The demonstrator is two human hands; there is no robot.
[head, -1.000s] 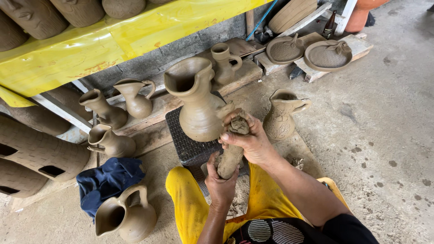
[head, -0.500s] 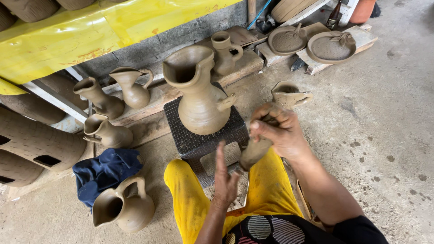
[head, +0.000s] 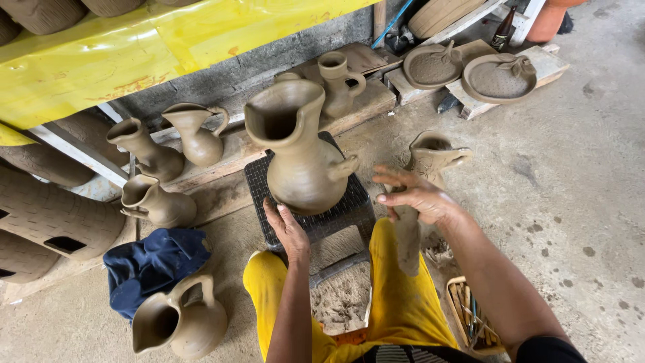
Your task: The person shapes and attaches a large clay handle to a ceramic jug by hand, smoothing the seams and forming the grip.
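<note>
The jug (head: 302, 158) stood on the stool (head: 349, 208), steadied at 7 o'clock by the flat, open left hand (head: 287, 228), while the right hand (head: 420, 198), at 3 o'clock, was clamped on a clay roll (head: 407, 238), best attached with even pressure.

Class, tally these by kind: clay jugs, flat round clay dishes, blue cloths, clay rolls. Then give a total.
Clay jugs: 7
Flat round clay dishes: 2
Blue cloth: 1
Clay roll, held by the right hand: 1
Total: 11
</note>
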